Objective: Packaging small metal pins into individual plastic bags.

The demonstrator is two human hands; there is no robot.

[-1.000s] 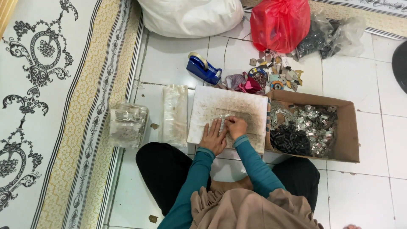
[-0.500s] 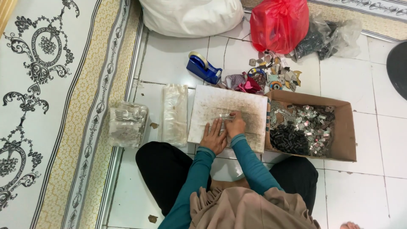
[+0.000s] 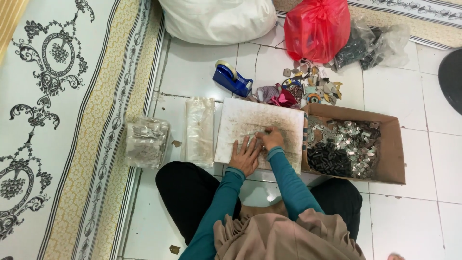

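Down on the tiled floor [image 3: 414,212], a pale square board [image 3: 260,123] lies flat just ahead of the seated person's knees, its surface scuffed and mottled with grey marks. Both hands rest on its near half. The left hand [image 3: 244,155] lies palm down with its fingers spread and flat on the board. The right hand [image 3: 272,138] sits just beside it, touching or nearly so, with the fingers curled in together; whether they pinch some small piece I cannot tell, as it is too small to make out.

Along the board's right edge, touching it, stands an open cardboard box [image 3: 392,154] holding a heap of small silvery and dark pieces. Along the left edge, just beside it, lies a flat stack of clear plastic bags [image 3: 199,130], and further left a filled clear bag [image 3: 147,142] rests at the border of a patterned carpet [image 3: 57,120]. Past the board's far edge sit a blue tape dispenser [image 3: 232,79] and a scatter of coloured scraps [image 3: 308,89], with a red plastic bag [image 3: 316,29] and a white sack [image 3: 219,19] behind. Bare tile shows to the right of the box and between the board and the person's dark-trousered legs.
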